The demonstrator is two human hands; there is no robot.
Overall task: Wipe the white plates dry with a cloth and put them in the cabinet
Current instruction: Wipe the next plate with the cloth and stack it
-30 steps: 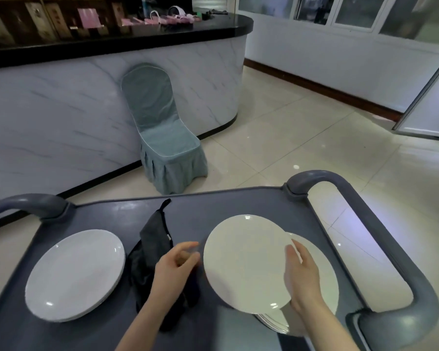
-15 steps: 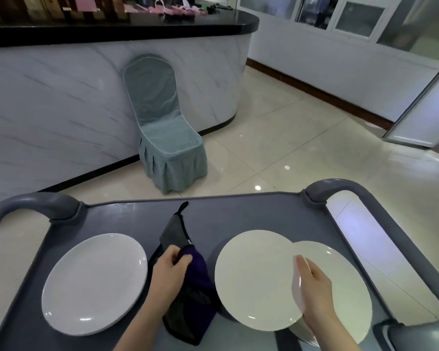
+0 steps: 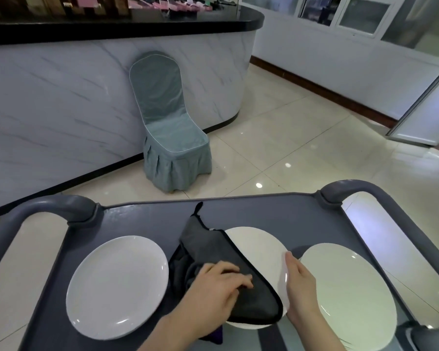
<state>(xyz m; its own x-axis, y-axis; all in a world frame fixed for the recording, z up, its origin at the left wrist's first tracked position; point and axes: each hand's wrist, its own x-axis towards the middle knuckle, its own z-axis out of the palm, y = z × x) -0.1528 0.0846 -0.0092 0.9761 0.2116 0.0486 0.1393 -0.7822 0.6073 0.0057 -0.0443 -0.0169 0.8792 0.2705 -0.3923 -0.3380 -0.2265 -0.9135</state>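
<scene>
Pressing cloth [image 3: 257, 306] onto plate [image 3: 259, 252] with flat left grip [image 3: 217, 290], right grip [image 3: 300, 290] pinching rim; could tip plate if pressed off-centre.

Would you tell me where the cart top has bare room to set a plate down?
Bare: the far strip of the cart top, between left handle and right handle, beyond the cloth and held plate. Crowded: the near row, where left plate and right plate flank them closely.
</scene>
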